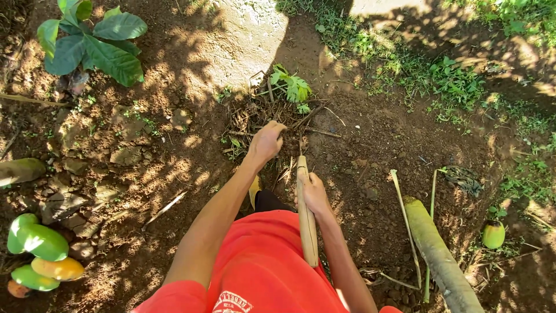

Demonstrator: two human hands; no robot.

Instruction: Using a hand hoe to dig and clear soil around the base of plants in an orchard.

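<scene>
My left hand (267, 141) reaches down into a tangle of dry roots and twigs (260, 116) on the dark soil, fingers curled around some of them. Just beyond the tangle grows a small green plant (292, 87). My right hand (314, 194) grips a long pale wooden handle (306, 214) that runs from my lap down to the ground beside the roots; its lower end is hidden in the debris. My red shirt fills the bottom of the view.
A broad-leaved seedling (92, 43) stands top left. Green and yellow cocoa pods (40, 252) lie at the lower left. A cut green stalk (437, 255) lies at the lower right, with a small green fruit (493, 235) beside it. Grass borders the upper right.
</scene>
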